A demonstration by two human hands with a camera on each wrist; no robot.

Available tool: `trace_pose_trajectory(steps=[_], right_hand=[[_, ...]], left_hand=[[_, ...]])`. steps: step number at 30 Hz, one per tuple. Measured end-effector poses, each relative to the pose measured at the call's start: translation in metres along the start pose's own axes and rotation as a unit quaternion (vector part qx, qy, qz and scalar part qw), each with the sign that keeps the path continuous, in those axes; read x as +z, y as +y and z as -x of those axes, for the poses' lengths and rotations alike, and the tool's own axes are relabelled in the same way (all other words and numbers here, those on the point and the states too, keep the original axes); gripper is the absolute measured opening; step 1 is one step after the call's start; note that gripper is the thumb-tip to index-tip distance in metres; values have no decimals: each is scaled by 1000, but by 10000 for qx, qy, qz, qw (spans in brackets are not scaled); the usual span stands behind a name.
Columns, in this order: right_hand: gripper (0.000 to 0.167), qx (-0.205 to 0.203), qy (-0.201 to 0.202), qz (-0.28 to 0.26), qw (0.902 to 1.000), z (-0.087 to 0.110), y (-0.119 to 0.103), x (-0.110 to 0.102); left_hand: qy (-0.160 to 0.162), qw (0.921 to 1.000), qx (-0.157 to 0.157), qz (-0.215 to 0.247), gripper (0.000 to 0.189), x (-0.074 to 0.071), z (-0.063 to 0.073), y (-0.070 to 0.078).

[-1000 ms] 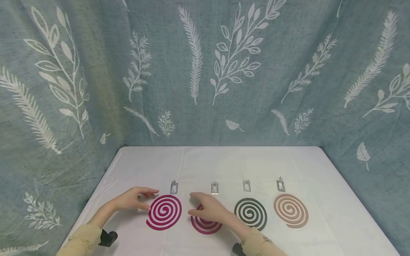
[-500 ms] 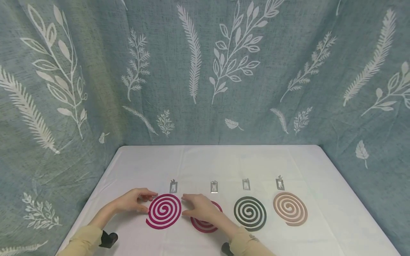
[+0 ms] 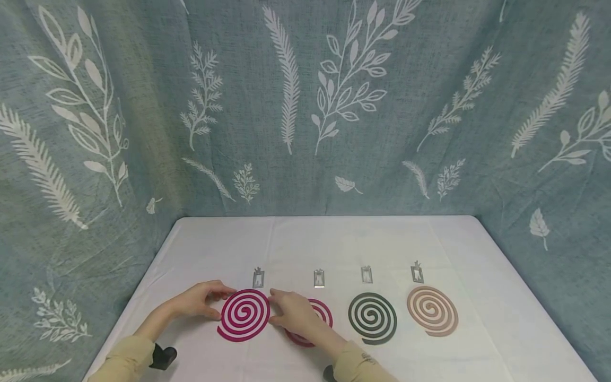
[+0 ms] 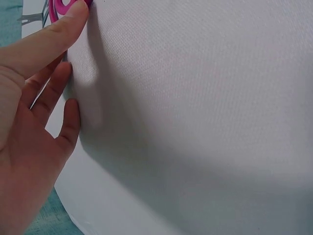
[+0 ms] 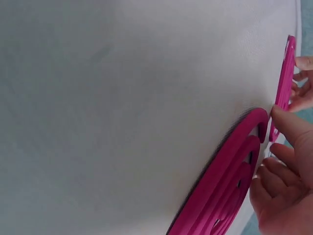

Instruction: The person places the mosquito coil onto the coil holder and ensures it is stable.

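A magenta mosquito coil (image 3: 245, 315) lies flat at the left of a row of coils on the white table. My left hand (image 3: 198, 300) is at its left edge, thumb and fingers loosely spread; in the left wrist view the thumb tip meets a bit of magenta coil (image 4: 63, 6). At the opposite edge is my right hand (image 3: 295, 313), its thumb and forefinger apart and fingertips right at the rim. Under that hand lies a second, darker pink mosquito coil (image 3: 321, 307), partly hidden by the hand and wrist. It looms large in the right wrist view.
Further right lie a dark green mosquito coil (image 3: 373, 318) and a tan mosquito coil (image 3: 431, 311). Behind the coils stretches a row of several small silver metal stands (image 3: 319, 278), one behind each coil. A blue-green leaf-patterned curtain (image 3: 305, 180) surrounds the white table (image 3: 334, 241).
My right hand has moved left, from over the second coil to the right edge of the left magenta coil. The left hand has stayed almost still beside that coil.
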State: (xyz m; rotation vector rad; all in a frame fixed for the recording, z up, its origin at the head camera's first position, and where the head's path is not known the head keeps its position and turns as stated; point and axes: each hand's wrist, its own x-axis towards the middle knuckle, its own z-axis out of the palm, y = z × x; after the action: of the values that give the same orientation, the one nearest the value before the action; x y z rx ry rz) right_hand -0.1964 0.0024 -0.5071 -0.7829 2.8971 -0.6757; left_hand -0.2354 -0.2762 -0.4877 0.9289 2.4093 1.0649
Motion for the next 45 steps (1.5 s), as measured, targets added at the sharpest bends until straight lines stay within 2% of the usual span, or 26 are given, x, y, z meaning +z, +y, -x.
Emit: trace_pose_trajectory(steps=[4, 7, 13, 27, 39, 45], right_hand=[[41, -98, 176, 225, 9995, 0, -3, 3], [38, -178, 303, 322, 9989, 0, -4, 5], [36, -177, 450, 210, 9986, 1, -5, 8], [37, 184, 515, -755, 9956, -3, -7, 9], [51, 425, 506, -1643, 9842, -6, -2, 13], [54, 491, 540, -1847, 9801, -6, 0, 15]], left_hand=[[-11, 10000, -53, 35, 54, 1, 0, 1], [8, 10000, 39, 10, 55, 2, 0, 2], [96, 9999, 67, 22, 55, 5, 1, 2], [203, 9991, -354, 110, 56, 8, -2, 0], [680, 9976, -80, 137, 58, 11, -2, -8], [689, 9968, -10, 408, 60, 11, -3, -11]])
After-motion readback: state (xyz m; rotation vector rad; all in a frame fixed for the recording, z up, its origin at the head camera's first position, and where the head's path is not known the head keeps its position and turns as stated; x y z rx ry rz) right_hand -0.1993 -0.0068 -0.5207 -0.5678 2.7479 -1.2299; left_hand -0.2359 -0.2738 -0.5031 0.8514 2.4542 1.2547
